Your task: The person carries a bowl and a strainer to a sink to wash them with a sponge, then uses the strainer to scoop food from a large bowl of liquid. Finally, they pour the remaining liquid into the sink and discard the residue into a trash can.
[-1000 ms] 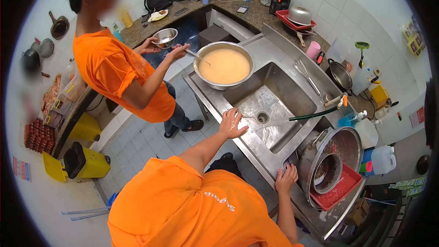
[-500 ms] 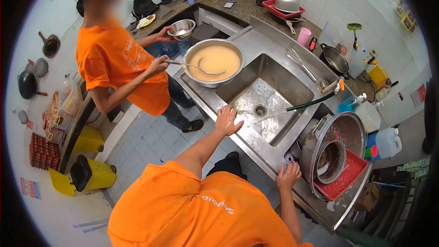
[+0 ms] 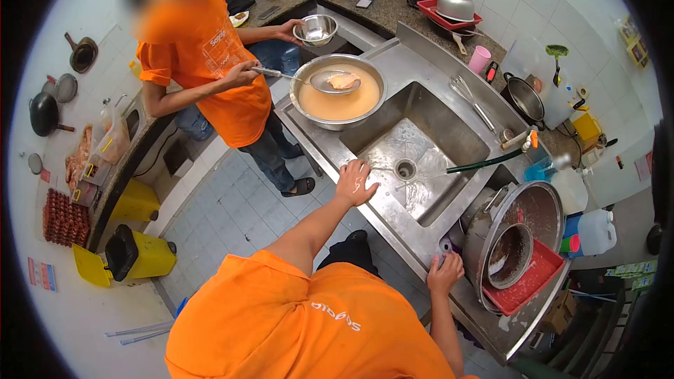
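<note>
My left hand (image 3: 357, 184) rests flat on the front rim of the steel sink (image 3: 449, 196), fingers spread, a white smear on its back. Farther right, my right hand (image 3: 445, 274) lies on the same counter edge, fingers apart and holding nothing. It is beside a big metal pot (image 3: 521, 196) that is tipped on its side. At the sink's far left corner stands a large bowl of pale orange liquid (image 3: 330, 104). Over it a co-worker (image 3: 225, 49) holds a strainer ladle (image 3: 319, 84) with a pale lump in it, and a small steel bowl (image 3: 316, 29) in the other hand.
A green hose (image 3: 484, 163) reaches over the basin. A whisk (image 3: 472, 101) lies behind it, near a pink cup (image 3: 479, 60) and a black pot (image 3: 523, 96). A red tray (image 3: 526, 281) leans in the big pot. Yellow bins (image 3: 151, 253) stand left.
The co-worker has raised the ladle out of the liquid, now with a lump in it, and moved the small bowl. The view has shifted slightly; my hands stay on the sink edge.
</note>
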Tool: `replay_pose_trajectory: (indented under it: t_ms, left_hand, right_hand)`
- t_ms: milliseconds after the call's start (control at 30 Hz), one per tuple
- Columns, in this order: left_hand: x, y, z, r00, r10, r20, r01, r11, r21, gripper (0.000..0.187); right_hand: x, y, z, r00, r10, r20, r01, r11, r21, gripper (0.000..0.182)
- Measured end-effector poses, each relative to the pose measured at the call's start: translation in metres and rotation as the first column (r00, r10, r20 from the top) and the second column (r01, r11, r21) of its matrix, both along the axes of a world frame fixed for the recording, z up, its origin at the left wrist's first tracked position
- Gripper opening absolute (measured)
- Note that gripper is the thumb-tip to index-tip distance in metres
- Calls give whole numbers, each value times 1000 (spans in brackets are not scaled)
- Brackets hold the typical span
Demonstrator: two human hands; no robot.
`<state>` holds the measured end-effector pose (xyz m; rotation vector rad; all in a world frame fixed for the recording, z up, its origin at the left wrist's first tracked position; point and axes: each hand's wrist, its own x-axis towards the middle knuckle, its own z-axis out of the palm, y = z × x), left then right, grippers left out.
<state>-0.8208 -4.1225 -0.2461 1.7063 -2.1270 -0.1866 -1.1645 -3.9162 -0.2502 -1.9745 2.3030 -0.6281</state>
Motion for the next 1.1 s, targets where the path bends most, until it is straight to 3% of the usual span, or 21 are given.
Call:
replay_pose_trajectory:
  t_ms: [367,433,600,1100]
  left_hand:
    - [0,-2,2,1000,4,-9,-4,1000,2,50]
    - [1,-2,4,1000,7,8,-8,998,70,52]
    - [1,-2,-3,1000,13,3,-13,999,29,52]
    - [1,-2,-2,1000,20,0,-20,1000,4,50]
  right_hand:
    - [0,-1,0,1000,-19,-25,19,1000,-9,32]
    - [0,-2,0,1000,-16,-24,16,1000,-10,32]
    - [0,-2,2,999,-36,13,35,998,50,32]
    - [2,-2,4,998,-49,-49,50,999,21,31]
